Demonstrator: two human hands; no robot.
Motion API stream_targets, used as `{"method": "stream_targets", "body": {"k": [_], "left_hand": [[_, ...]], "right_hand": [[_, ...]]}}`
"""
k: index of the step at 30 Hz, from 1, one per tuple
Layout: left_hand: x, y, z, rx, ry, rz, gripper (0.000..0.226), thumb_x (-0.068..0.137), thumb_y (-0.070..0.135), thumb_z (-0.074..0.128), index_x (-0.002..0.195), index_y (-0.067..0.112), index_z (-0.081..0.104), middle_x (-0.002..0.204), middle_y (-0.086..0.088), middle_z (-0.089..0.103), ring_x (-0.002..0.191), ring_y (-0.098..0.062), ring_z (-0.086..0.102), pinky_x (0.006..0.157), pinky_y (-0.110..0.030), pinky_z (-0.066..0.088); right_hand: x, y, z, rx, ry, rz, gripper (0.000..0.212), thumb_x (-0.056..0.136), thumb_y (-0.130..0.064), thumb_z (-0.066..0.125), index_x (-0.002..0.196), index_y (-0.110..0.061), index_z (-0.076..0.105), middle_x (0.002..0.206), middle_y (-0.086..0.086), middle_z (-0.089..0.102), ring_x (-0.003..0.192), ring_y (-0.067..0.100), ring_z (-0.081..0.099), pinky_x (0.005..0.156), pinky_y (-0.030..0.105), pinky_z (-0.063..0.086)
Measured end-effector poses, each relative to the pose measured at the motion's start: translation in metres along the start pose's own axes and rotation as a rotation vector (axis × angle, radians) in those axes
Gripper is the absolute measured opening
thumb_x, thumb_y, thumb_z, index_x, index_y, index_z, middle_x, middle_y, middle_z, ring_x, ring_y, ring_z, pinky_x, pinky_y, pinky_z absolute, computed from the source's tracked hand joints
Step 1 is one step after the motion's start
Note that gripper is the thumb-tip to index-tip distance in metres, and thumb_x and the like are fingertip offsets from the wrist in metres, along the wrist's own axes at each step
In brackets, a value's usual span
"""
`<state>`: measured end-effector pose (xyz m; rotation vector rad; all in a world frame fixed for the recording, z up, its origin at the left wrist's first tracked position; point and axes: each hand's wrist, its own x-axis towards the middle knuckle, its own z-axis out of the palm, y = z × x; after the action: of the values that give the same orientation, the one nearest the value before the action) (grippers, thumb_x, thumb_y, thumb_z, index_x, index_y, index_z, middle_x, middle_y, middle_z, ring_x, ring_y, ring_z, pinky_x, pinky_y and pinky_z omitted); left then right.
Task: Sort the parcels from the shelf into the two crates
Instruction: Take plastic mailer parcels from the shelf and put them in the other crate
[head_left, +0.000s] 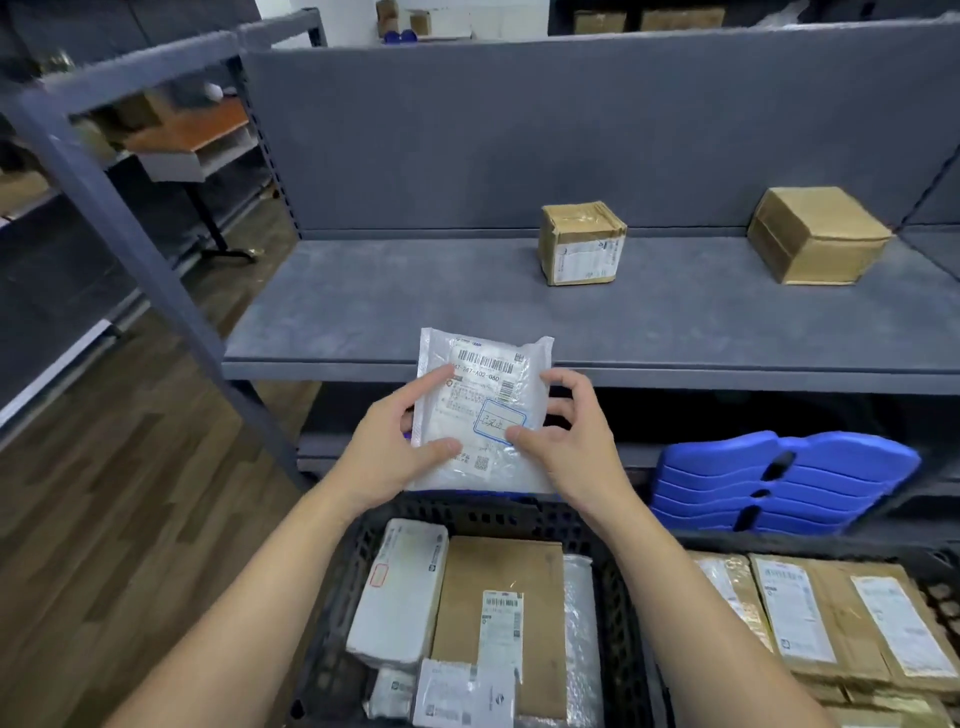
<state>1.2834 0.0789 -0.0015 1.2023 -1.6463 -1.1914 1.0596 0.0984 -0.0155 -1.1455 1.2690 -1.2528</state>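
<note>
The left hand (395, 447) and right hand (566, 441) are holding a pouch (483, 410) upright between them. It is flat and rectangular, its glossy white plastic crinkling and its printed label facing the camera. The left thumb and forefinger are pressing on its front while the other fingers are tucking behind its left edge. The right thumb is pinning the lower label and the right fingers are curling round the right edge. The pouch is hanging in the air before the front lip of the shelf (415, 301), above the far rim of the left crate (335, 613). The shelf is showing a matte, grainy grey board with a straight lip. On it are sitting two squarish cardboard boxes wrapped in shiny tape, the left box (582, 244) and the right box (818, 236), well apart, with bare board lying wide to their left. The left crate, of black perforated plastic, is carrying a white padded parcel (400, 592), a flat brown carton (498, 587) and bubble wrap (582, 623), packed side by side. The right crate (831, 546) is holding flat brown packets (810, 613) lying close together. A wavy blue stack (779, 483) is sitting under the shelf, and wood-grain floor (104, 493) is lying open on the left.
</note>
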Motion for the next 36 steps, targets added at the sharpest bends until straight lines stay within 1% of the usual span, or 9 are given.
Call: {"method": "stream_targets", "body": {"k": [6, 12, 17, 20, 22, 26, 29, 32, 36], "left_hand": [[-0.019, -0.082, 0.029, 0.418, -0.093, -0.200, 0.096, 0.083, 0.022, 0.086, 0.157, 0.049, 0.031, 0.127, 0.016, 0.048, 0.122, -0.007, 0.054, 0.111, -0.036, 0.046], [-0.040, -0.160, 0.051, 0.553, -0.340, -0.375, 0.100, 0.090, 0.025, 0.081, 0.164, 0.039, 0.015, 0.137, 0.007, 0.040, 0.129, -0.008, 0.042, 0.104, -0.016, 0.030], [-0.056, -0.220, 0.068, 0.552, -0.414, -0.494, 0.099, 0.094, 0.022, 0.076, 0.163, 0.046, 0.010, 0.145, 0.004, 0.036, 0.134, -0.016, 0.045, 0.108, -0.024, 0.038], [-0.061, -0.243, 0.085, 0.494, -0.393, -0.517, 0.093, 0.096, 0.016, 0.072, 0.163, 0.043, 0.014, 0.148, 0.009, 0.034, 0.134, -0.010, 0.045, 0.101, -0.014, 0.034], [-0.060, -0.256, 0.101, 0.469, -0.401, -0.522, 0.090, 0.097, 0.015, 0.070, 0.164, 0.042, 0.015, 0.154, 0.008, 0.033, 0.136, -0.008, 0.042, 0.102, -0.013, 0.034], [-0.045, -0.272, 0.142, 0.465, -0.438, -0.529, 0.087, 0.099, 0.017, 0.067, 0.165, 0.037, 0.014, 0.164, 0.003, 0.027, 0.139, -0.015, 0.044, 0.103, -0.019, 0.038], [-0.026, -0.284, 0.175, 0.601, -0.482, -0.479, 0.086, 0.100, 0.025, 0.065, 0.166, 0.033, 0.011, 0.168, 0.005, 0.022, 0.135, -0.021, 0.051, 0.098, -0.024, 0.041], [-0.008, -0.303, 0.205, 0.548, -0.518, -0.472, 0.085, 0.100, 0.018, 0.065, 0.167, 0.025, 0.013, 0.167, 0.000, 0.023, 0.140, -0.021, 0.046, 0.107, -0.020, 0.033], [0.012, -0.335, 0.223, 0.596, -0.543, -0.461, 0.085, 0.098, 0.023, 0.069, 0.166, 0.019, 0.018, 0.164, -0.004, 0.030, 0.148, -0.022, 0.033, 0.117, -0.020, 0.022]], "right_hand": [[-0.018, 0.088, -0.006, -0.179, -0.102, 0.142, 0.090, 0.087, -0.008, 0.082, 0.155, -0.044, 0.035, 0.107, -0.016, 0.066, 0.075, 0.026, 0.071, 0.076, 0.034, 0.063], [-0.038, 0.169, -0.003, -0.248, -0.166, 0.300, 0.093, 0.086, -0.004, 0.082, 0.153, -0.039, 0.028, 0.115, -0.021, 0.059, 0.077, -0.013, 0.066, 0.066, 0.011, 0.052], [-0.053, 0.237, 0.006, -0.364, -0.136, 0.394, 0.097, 0.082, -0.019, 0.088, 0.157, -0.043, 0.031, 0.143, -0.005, 0.050, 0.116, 0.019, 0.064, 0.099, 0.038, 0.056], [-0.057, 0.256, 0.010, -0.394, -0.098, 0.449, 0.100, 0.083, -0.028, 0.088, 0.163, -0.030, 0.027, 0.145, -0.001, 0.044, 0.125, 0.007, 0.048, 0.110, 0.023, 0.039], [-0.058, 0.267, 0.009, -0.473, -0.090, 0.492, 0.107, 0.083, -0.035, 0.087, 0.165, -0.027, 0.018, 0.146, 0.002, 0.037, 0.124, 0.009, 0.046, 0.104, 0.018, 0.035], [-0.053, 0.289, -0.004, -0.601, 0.025, 0.514, 0.102, 0.082, -0.030, 0.087, 0.163, -0.026, 0.024, 0.159, 0.013, 0.019, 0.111, 0.017, 0.055, 0.106, 0.031, 0.046], [-0.046, 0.305, -0.026, -0.678, 0.082, 0.494, 0.087, 0.086, -0.024, 0.084, 0.158, -0.024, 0.037, 0.164, 0.012, 0.017, 0.087, 0.006, 0.058, 0.092, 0.020, 0.045], [-0.035, 0.327, -0.045, -0.661, 0.087, 0.426, 0.077, 0.088, -0.016, 0.083, 0.155, -0.016, 0.044, 0.158, 0.004, 0.032, 0.093, -0.013, 0.058, 0.088, 0.004, 0.042], [-0.024, 0.352, -0.059, -0.787, 0.028, 0.325, 0.060, 0.090, -0.015, 0.079, 0.146, -0.014, 0.058, 0.158, 0.002, 0.044, 0.133, 0.023, 0.055, 0.110, 0.045, 0.050]]}}
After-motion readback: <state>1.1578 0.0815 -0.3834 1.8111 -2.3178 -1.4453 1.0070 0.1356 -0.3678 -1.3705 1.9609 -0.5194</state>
